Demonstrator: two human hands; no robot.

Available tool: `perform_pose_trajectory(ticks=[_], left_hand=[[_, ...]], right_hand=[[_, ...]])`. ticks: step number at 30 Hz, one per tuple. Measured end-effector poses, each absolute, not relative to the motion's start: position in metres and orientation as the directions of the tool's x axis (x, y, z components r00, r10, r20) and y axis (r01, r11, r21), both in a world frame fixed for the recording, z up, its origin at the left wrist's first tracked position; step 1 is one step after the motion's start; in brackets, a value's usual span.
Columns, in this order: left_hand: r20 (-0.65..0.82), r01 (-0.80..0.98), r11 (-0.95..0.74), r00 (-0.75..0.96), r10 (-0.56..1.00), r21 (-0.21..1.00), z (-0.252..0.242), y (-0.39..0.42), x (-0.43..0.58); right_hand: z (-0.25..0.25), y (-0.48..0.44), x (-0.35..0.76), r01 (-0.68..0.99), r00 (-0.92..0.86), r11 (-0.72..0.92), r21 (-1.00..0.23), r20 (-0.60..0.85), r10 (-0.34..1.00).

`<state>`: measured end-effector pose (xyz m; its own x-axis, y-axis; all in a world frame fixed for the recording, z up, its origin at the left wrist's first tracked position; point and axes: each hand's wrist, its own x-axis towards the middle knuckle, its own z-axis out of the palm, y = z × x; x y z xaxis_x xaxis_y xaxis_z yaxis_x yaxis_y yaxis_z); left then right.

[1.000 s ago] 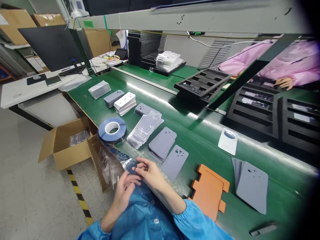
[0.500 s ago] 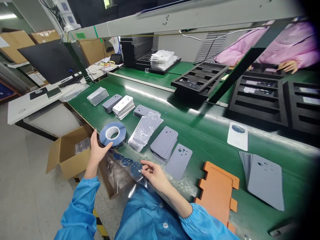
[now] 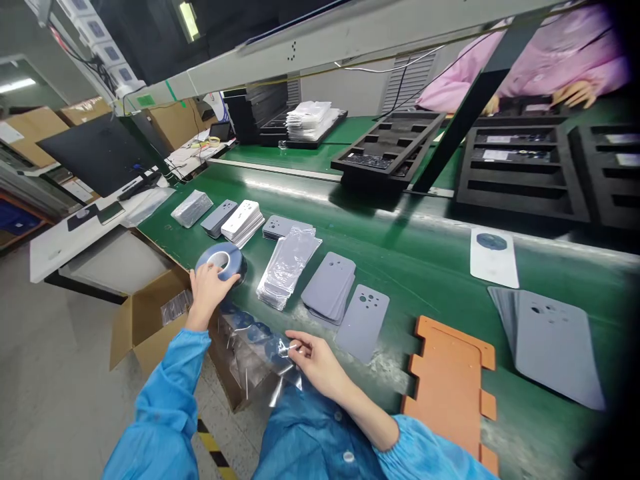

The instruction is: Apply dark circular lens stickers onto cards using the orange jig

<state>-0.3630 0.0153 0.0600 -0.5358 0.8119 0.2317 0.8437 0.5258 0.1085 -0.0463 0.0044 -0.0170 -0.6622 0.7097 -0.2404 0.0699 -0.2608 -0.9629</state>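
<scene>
My left hand (image 3: 209,291) lies on top of the blue roll of film stickers (image 3: 223,259) at the near left of the green bench, fingers curled over its rim. From the roll a clear strip (image 3: 255,333) with round blue stickers runs toward me. My right hand (image 3: 313,360) pinches the strip's free end near the bench edge. A single grey phone back cover (image 3: 361,322) lies just right of that hand, beside a stack of grey covers (image 3: 327,288).
Clear bags (image 3: 286,265), white covers (image 3: 243,222) and more grey covers (image 3: 219,216) lie behind the roll. An orange jig (image 3: 453,380) and a grey cover (image 3: 555,347) sit at right. Black foam trays (image 3: 387,150) line the far side. An open carton (image 3: 145,320) stands below left. A person in pink works opposite.
My left hand left the strip, reached out to the blue roll and now rests on top of it. My right hand kept hold of the strip's end. The camera tilted upward.
</scene>
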Motion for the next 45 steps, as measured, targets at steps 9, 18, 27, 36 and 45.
perform_pose_trajectory(ticks=[9, 18, 27, 36, 45], left_hand=[[0.063, 0.927, 0.366, -0.372, 0.926, 0.086, 0.079, 0.055, -0.386], [0.207, 0.803, 0.588, -0.595, 0.777, 0.103, 0.07, 0.037, -0.38], [0.178, 0.881, -0.022, -0.07, 0.982, 0.473, 0.094, 0.009, -0.238], [0.092, 0.896, -0.05, 0.01, 0.996, 0.442, 0.069, -0.034, -0.172], [0.113, 0.707, -0.026, -0.077, 0.991, 0.707, 0.062, -0.039, -0.163]], right_hand=[[-0.017, 0.006, -0.013, 0.014, -0.515, -0.281, -0.96, -0.248, 0.821], [-0.017, 0.004, -0.001, -0.027, -0.502, -0.333, -0.942, -0.276, 0.82], [-0.012, 0.004, 0.003, -0.031, -0.434, -0.295, -0.955, -0.253, 0.865], [-0.012, 0.006, 0.001, -0.186, -0.469, -0.363, -0.913, -0.243, 0.849], [-0.017, 0.005, 0.001, -0.159, -0.458, -0.355, -0.921, -0.25, 0.853]])
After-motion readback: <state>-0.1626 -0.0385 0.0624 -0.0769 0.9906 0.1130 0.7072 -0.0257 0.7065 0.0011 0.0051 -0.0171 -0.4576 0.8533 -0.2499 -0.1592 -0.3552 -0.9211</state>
